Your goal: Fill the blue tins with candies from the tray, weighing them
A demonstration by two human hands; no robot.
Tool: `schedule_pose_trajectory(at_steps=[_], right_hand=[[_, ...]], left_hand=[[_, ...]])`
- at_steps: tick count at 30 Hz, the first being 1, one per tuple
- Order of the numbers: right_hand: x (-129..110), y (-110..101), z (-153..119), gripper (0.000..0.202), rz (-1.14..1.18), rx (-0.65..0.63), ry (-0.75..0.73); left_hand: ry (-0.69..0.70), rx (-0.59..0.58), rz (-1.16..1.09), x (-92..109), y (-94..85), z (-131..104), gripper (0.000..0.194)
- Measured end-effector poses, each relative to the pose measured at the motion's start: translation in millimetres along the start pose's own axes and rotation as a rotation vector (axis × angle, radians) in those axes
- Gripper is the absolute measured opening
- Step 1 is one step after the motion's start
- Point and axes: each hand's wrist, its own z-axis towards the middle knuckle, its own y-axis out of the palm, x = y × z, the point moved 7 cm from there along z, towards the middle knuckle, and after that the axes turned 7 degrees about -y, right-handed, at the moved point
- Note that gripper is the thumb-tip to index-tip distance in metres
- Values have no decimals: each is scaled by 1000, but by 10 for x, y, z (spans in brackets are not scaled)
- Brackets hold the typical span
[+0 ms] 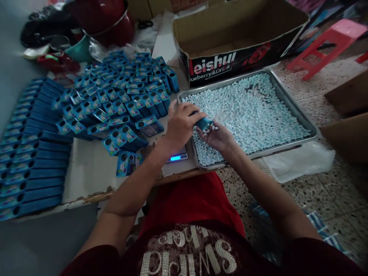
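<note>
One blue box (204, 123), gripped beneath the left hand (182, 120), meets the open, cupped right hand (220, 138).

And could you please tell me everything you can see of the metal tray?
The tray is shallow and rectangular, with rounded corners and a raised rim, and looks like dull silvery metal. It lies roughly flat, base down, in front of the printed cardboard box. Small pale blue and white pellets cover most of its floor, thinner near the far right corner. The right hand is over its left part; whether it touches the tray is unclear. What supports it underneath is hidden.
</note>
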Motion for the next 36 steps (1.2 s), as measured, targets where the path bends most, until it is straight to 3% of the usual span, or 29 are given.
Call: schedule_pose_trajectory(at_steps=[3,6,13,16,20,23,27,30,32,36], right_hand=[[14,-53,42,35,-34,-9,15],[-53,-100,85,21,-98,-78,-30],[-270,-257,115,22,-418,-172,-87],[-264,-43,-6,3,-616,-271,-104],[-105,389,-233,24,-837,-418,-60],[-37,579,-301,26,-857,-386,-59],[5,619,-324,9,-828,-286,16],[-5,670,-374,19,-887,-272,43],[-17,753,-416,22,-951,-296,30],[-10,966,-472,13,-1090,-421,-40]], left_hand=[[-183,26,-144,-210,17,-110,44],[-357,111,-404,-460,-50,-316,42],[-748,199,-915,-1096,-52,-1221,61],[-824,190,-972,-1215,53,-1476,65],[-814,185,-972,-1187,71,-1516,62],[-704,147,-856,-1025,-188,-1442,66],[-483,156,-472,-737,-833,-1415,63],[-364,244,-275,-626,-1227,-1470,57],[-360,279,-212,-658,-1350,-1521,58],[-411,253,-167,-795,-1377,-1594,62]])
